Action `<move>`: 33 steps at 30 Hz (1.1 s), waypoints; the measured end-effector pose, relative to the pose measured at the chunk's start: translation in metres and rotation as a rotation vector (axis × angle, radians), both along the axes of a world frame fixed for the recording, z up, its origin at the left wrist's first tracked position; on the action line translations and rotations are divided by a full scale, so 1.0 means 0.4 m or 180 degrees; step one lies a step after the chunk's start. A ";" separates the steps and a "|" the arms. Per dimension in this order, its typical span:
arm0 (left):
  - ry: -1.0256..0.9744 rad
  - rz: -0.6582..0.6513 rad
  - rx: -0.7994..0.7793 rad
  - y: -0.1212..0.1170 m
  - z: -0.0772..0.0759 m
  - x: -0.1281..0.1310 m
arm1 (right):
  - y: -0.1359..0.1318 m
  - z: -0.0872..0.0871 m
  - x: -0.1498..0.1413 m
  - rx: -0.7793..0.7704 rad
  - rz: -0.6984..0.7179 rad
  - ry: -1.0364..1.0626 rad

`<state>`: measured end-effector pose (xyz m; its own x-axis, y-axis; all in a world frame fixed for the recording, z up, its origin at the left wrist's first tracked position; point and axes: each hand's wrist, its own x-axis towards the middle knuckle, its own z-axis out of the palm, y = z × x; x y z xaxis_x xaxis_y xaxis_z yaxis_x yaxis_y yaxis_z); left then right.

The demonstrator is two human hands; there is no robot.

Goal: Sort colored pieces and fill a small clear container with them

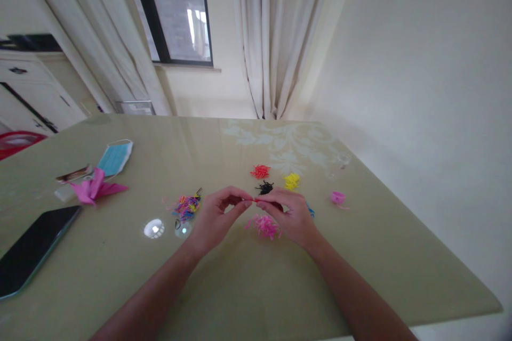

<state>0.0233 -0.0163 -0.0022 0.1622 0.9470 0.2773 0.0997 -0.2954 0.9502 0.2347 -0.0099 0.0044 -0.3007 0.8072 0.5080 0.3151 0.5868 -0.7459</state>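
My left hand [218, 217] and my right hand [293, 218] meet above the table, thumbs and forefingers pinched together. Between their fingertips is a tiny red rubber band [255, 200], mostly covered by the fingers. Small rubber bands lie around them in piles sorted by colour: red [260, 171] and black [264, 187] beyond the fingertips, yellow [292, 181] past my right hand, and pink [265, 226] below the hands. A blue pile [311, 210] is mostly hidden behind my right hand. Left of my left hand sits a mixed-colour pile of bands [187, 208].
At the left lie a black-screened phone [40, 245], a pink folded-paper shape [96, 187] and a blue face mask [115, 157]. A pink band bundle [338, 198] is on the right. The glossy table [240, 303] meets a white wall [432, 117] along its right side.
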 end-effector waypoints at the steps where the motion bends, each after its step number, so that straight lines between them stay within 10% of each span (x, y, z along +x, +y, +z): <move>1: -0.0015 0.0003 -0.0018 0.000 -0.001 -0.001 | -0.001 0.000 0.000 0.0050 0.0000 0.0004; 12: 0.0477 0.0173 0.0149 0.017 -0.016 -0.006 | 0.003 -0.015 0.002 0.0316 -0.0202 -0.0438; 17: 0.2033 0.1302 0.0701 0.055 -0.016 -0.070 | 0.033 -0.050 0.016 0.0540 -0.0444 -0.0846; 23: 0.4127 0.1615 -0.0046 0.075 -0.022 -0.157 | 0.108 -0.037 0.025 0.0687 -0.1009 -0.1551; 33: 0.3978 0.1505 -0.0129 0.087 -0.026 -0.161 | 0.230 -0.037 -0.005 0.0224 -0.1414 -0.1956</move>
<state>-0.0410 0.0183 -0.0126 -0.0587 0.9862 0.1548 0.9875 0.0346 0.1539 0.2326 0.0820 -0.0104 -0.2004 0.8902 0.4090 0.8794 0.3475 -0.3255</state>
